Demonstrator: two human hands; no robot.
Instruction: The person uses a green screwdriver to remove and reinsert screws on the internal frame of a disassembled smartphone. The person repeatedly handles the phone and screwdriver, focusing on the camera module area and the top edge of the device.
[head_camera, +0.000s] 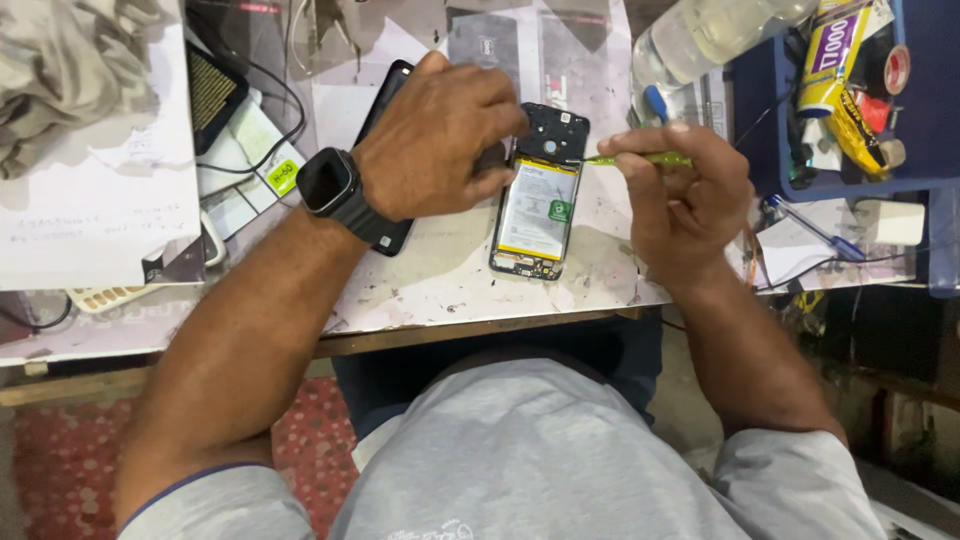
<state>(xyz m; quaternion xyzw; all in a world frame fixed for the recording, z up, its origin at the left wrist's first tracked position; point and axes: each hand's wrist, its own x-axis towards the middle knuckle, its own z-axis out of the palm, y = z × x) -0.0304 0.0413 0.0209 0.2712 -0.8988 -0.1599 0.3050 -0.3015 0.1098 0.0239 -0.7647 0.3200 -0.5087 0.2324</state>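
The desk (440, 280) is a worn white slab, scratched and stained, with papers spread over its left end and a crumpled grey cloth (70, 70) heaped on them in the far corner. On the right sits a blue tray (930, 120) crowded with a yellow glue tube (835, 50) and small odds and ends, and a clear plastic bottle (710, 35) lies on its side just beside it. A blue pen (810, 228) rests on loose paper below the tray.

Near the middle of the desk lies an opened phone (538, 195), its back cover off, the pale battery showing and a dark camera frame at its far end. A second dark phone (385, 110) lies slantwise to its left, mostly hidden under the wrist.

The person's left hand (435, 140), with a black smartwatch (328, 183) on the wrist, presses down on the top left corner of the opened phone, its grip closed against the frame there. The right hand (685, 195) has its grip clamped on a thin green tool (640, 159), thumb and fingers pinched round the shaft, and the tip reaches across to the upper right edge of the opened phone, near the camera frame.
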